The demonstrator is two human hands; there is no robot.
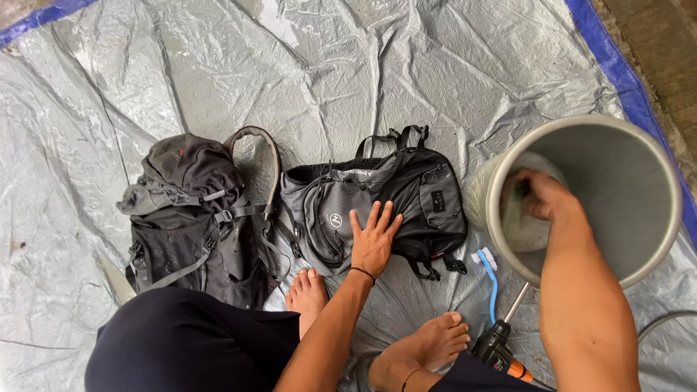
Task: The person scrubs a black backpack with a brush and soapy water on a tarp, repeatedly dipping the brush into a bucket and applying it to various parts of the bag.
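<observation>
**Flat palm on the small pack, other hand down in the bucket**

The grey-and-black fabric daypack [377,210] lies flat at the middle of the crinkled silver plastic tarpaulin [363,72]. The left hand [374,239] rests palm-down on the pack's lower centre, fingers straight and spread, pointing to 12 o'clock and gripping nothing; a thin black band circles its wrist.

At 3 o'clock from the pack stands a tall grey round plastic bucket [639,189], tilted toward the camera. The right hand [541,196] reaches inside it, fingers curled around something pale against the inner wall; what that pale thing is cannot be told.

Just beside the bucket's base, at 5 o'clock from the pack, lies a blue-handled brush with white bristles [490,279], and below it a black spray nozzle with an orange collar [501,348].

At 9 o'clock from the daypack, touching its edge, lies a larger dark grey strapped rucksack [196,218]. Two bare feet [421,348] rest on the tarpaulin at 6 o'clock.
</observation>
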